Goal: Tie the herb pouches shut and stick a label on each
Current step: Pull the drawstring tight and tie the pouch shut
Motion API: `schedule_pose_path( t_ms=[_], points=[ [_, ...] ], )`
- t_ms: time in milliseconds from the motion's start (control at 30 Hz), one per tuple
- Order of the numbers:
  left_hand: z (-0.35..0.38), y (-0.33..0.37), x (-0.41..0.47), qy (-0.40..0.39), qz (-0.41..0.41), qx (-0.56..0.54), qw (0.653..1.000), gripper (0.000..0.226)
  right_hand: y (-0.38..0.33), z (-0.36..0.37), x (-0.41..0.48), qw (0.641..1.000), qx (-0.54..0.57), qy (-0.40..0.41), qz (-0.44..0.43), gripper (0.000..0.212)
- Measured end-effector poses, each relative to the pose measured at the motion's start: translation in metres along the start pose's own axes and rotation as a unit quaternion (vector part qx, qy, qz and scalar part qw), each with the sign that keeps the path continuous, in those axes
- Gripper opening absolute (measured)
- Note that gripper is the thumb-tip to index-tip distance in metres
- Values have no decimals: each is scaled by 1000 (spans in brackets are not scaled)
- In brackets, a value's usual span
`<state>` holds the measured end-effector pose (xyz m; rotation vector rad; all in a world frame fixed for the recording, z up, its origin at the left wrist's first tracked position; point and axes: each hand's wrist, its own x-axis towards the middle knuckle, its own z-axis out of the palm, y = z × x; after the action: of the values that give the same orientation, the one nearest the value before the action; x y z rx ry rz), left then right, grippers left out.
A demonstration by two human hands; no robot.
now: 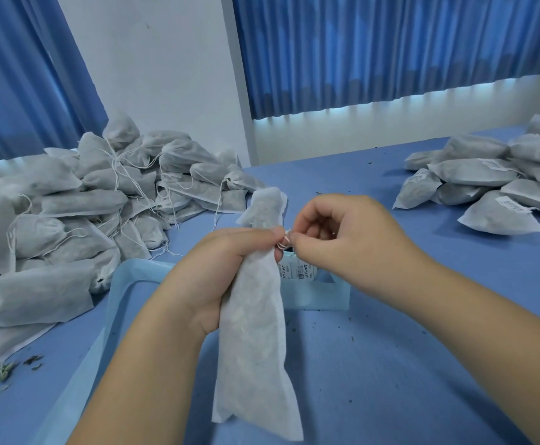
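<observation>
Two hands on one pouch [255, 332], so this is the tying step, with the label not on yet as far as I can see. The left hand [230, 261] is wrapped round the pouch's neck and holds it upright, with the loose top flap sticking up above the fist. I can't tell whether the bottom end rests on anything. The right hand [336, 232] sits just right of the neck, its thumb and forefinger pinching the white string [284, 240] right against the left thumb. The string looks looped at the neck, but the knot state is too small to read. My read is mid-tie, wrap or knot being formed. The next move needs the left hand to keep the neck bunched tight while the right pulls the string through and snugs it. If the squeeze goes slack, the gather opens. After that, one hand has to let go for a sticker. The printed labels [297, 272] are just behind the pouch, showing between the two hands, in a light-blue tray [124, 284]. The big pile [69, 200] of pouches well to the left of the held one has strings trailing and no labels visible, so it's likely the backlog. The smaller pile [486, 181] well to the right has white labels on several, so it's likely the done stack. Most of the work looks to be ahead. Herb crumbs [5, 370] lie on the blue counter [422, 348], down to the left of the pouch.
</observation>
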<state>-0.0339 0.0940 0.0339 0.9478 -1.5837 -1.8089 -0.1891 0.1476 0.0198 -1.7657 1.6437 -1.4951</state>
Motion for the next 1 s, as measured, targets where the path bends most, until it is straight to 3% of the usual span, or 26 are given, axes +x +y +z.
schedule_pose_path(
  t_ms=[133, 333, 467, 600, 1000],
  points=[
    [-1, -1, 3, 17, 1, -20, 1000, 31, -1, 2, -1, 999, -39, 4, -38, 13],
    [-1, -1, 3, 28, 32, -11, 999, 18, 0, 2, -3, 998, -45, 5, -49, 16],
    [-1, -5, 6, 54, 59, 33, 996, 31, 2, 3, -2, 996, -82, 1, -34, 17],
    [1, -10, 9, 81, 97, 108, 986, 24, 4, 6, -2, 992, -127, -2, -9, 16],
    [-10, -9, 11, 130, 96, 123, 979, 31, 17, -17, 15, 987, 134, 6, 85, 15]
  ],
)
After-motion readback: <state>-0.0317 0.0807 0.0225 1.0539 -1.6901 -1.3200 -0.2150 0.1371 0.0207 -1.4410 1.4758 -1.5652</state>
